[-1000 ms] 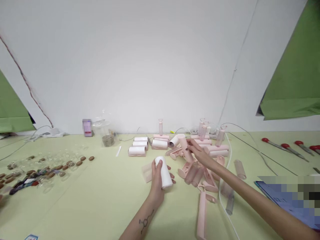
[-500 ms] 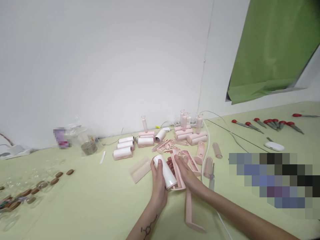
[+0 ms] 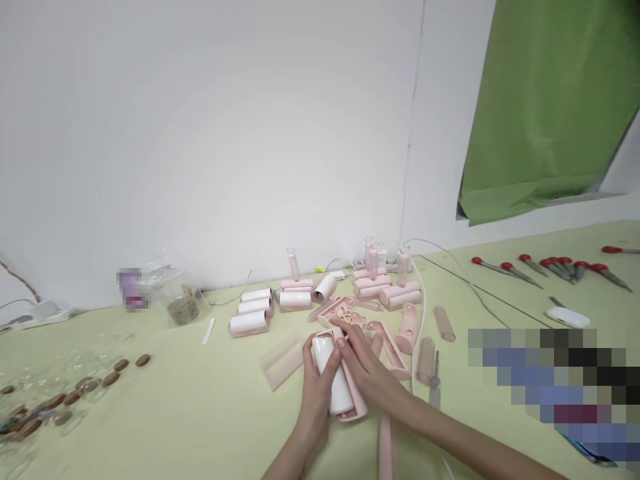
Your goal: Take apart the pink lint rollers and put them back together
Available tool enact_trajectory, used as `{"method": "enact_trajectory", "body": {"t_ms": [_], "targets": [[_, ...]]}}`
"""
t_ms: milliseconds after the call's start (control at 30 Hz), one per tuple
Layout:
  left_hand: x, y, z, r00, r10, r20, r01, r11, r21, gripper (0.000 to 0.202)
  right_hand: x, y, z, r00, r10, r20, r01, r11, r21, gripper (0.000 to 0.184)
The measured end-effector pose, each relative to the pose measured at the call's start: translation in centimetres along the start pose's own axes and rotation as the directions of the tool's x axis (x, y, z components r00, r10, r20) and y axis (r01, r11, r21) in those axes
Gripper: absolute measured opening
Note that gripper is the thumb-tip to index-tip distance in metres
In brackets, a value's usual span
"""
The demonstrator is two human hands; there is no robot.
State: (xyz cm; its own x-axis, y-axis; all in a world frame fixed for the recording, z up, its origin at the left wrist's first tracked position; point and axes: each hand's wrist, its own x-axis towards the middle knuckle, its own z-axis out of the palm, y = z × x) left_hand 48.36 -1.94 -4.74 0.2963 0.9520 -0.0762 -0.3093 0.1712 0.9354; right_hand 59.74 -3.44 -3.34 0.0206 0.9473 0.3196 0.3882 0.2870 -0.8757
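Observation:
In front of me, my left hand (image 3: 315, 390) is wrapped round a glossy white tube (image 3: 342, 392), its thumb lying along the upper side. My right hand (image 3: 367, 367) grips a pink plastic housing (image 3: 359, 401) from the right, fingers over its top end. Tube and housing are now pressed together; whether the tube is fully seated I cannot tell. Just beyond my hands lie pink frame parts (image 3: 395, 353). A long pink strip (image 3: 386, 447) runs under my right forearm. To the left rests a translucent pinkish cover (image 3: 283, 360).
White tubes in housings (image 3: 249, 324) and pink units (image 3: 401, 295) line the wall side. Red-handled screwdrivers (image 3: 563, 268) lie at right, near a white device (image 3: 569, 317). A white cable (image 3: 424, 300) crosses the table. Corks and glass pieces (image 3: 73, 398) spread at left, by a plastic container (image 3: 183, 307).
The white tube and the pink housing, side by side before, have come together, the tube lying in or against the housing. My right hand has closed over the top end. The view has tilted up slightly.

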Motion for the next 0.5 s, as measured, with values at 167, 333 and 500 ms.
{"method": "enact_trajectory", "body": {"t_ms": [167,333,500], "targets": [[0.9,1.9,-3.0,0.975,0.162,0.151,-0.204,0.924,0.323,0.063,2.7,-1.8,-3.4,0.932,-0.115,0.345,0.217,0.938,-0.271,0.031],[0.0,0.8,-3.6,0.946,0.227,0.231,-0.320,0.765,0.558,0.033,3.9,-2.3,-3.5,0.808,-0.082,0.583,0.484,0.658,-0.578,0.017],[-1.1,1.0,-3.5,0.942,0.122,0.312,-0.317,0.626,0.712,0.049,3.7,-3.2,-3.4,0.687,-0.025,0.726,0.637,0.501,-0.585,0.016]]}}
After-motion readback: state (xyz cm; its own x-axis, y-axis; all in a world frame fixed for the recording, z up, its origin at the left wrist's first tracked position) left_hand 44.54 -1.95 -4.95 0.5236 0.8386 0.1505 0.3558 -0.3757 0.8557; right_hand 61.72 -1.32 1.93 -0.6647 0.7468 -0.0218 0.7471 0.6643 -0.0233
